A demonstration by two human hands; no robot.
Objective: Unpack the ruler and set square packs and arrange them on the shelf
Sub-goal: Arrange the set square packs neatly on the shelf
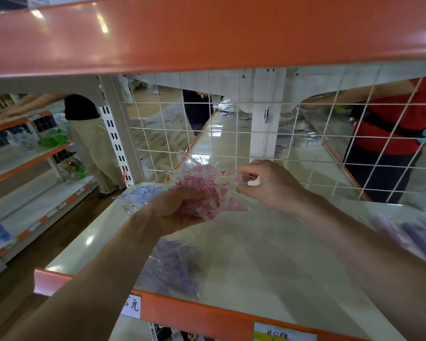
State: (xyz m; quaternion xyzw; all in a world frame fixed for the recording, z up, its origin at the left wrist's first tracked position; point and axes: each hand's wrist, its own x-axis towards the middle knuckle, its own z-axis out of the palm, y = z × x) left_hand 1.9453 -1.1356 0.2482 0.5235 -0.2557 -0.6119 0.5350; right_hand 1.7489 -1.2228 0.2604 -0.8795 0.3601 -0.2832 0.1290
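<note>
Both hands are up in front of the wire grid (231, 134) now. The left hand (180, 212) has its fingers curled tight round a bunch of pink set square packs (199, 180), held just short of the grid and above the shelf (268, 262). The bunch is splayed like a fan: its clear points stick up and away toward the grid, and its long side runs across toward the right hand (271, 185). That hand pinches the near tip of one pack between thumb and forefinger, the other fingers curled. The red print on the wrappers is too blurred to read.

Blue packs (140, 195) lie flat close under the grid's left end. Purple packs (172, 269) lie far out from the grid, by the orange front edge. Below them, on that edge, a white price label (132, 306) ends in "元". The yellow label (284, 334) beside it I can't make out.
</note>
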